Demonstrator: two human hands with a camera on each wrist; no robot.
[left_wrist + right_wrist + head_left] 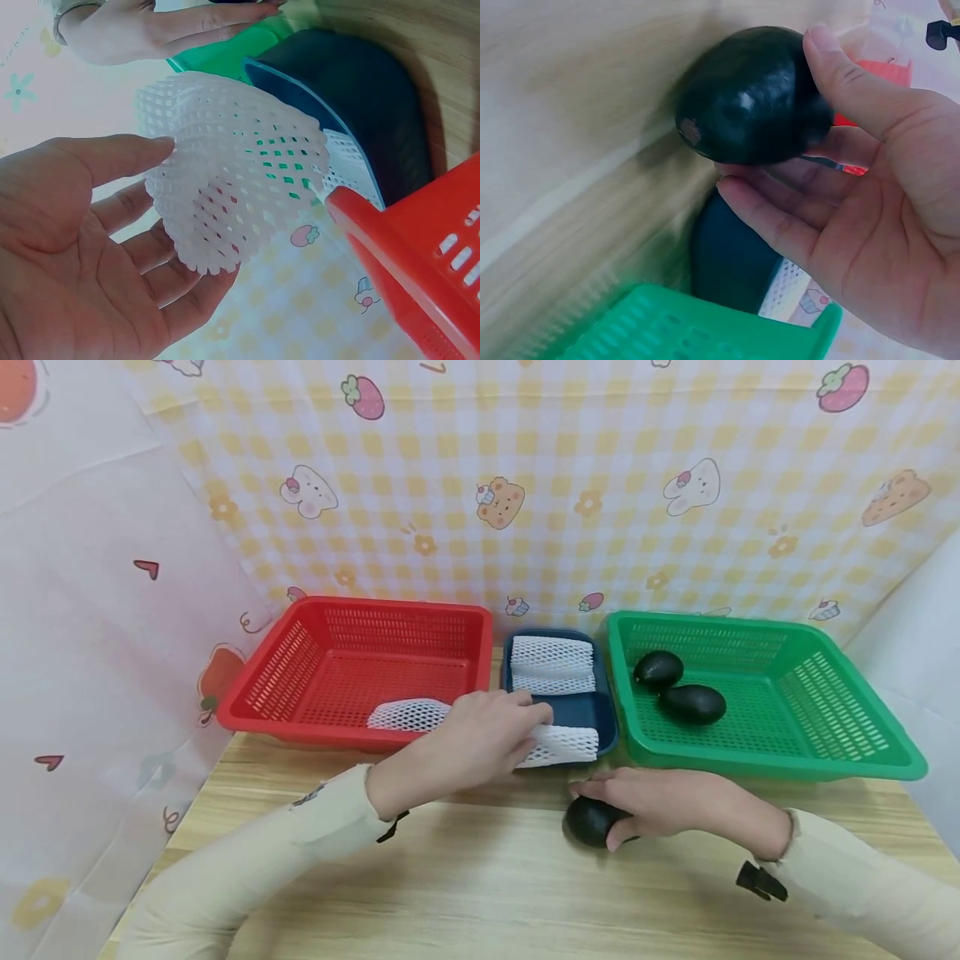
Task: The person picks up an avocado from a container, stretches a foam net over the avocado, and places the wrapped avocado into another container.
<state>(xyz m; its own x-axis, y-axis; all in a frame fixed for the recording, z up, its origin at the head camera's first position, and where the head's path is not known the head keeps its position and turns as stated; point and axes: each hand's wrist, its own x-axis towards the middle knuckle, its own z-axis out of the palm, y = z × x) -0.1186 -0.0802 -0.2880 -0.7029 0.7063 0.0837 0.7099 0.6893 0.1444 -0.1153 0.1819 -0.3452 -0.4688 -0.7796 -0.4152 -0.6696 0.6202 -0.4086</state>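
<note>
We see the left hand pinching a white foam net between thumb and fingers, above the front edge of the dark blue tray; in the left wrist view the net bows out, its diamond mesh spread, near a corner of the red basket; we see the right hand grasping a dark avocado, thumb on one side and fingers on the other, just in front of the tray's front right corner; we cannot tell whether the fruit touches the table; its visible end bears a small brownish patch; along the table's back edge stand the red basket toward the left corner, the tray in the middle and the green basket toward the right corner; more white netting lies at the tray's back edge, and another piece by the red basket's front edge; two more dark fruits lie near the green basket's left edge; behind, we see a checked cloth printed with strawberries, bears and flowers.
</note>
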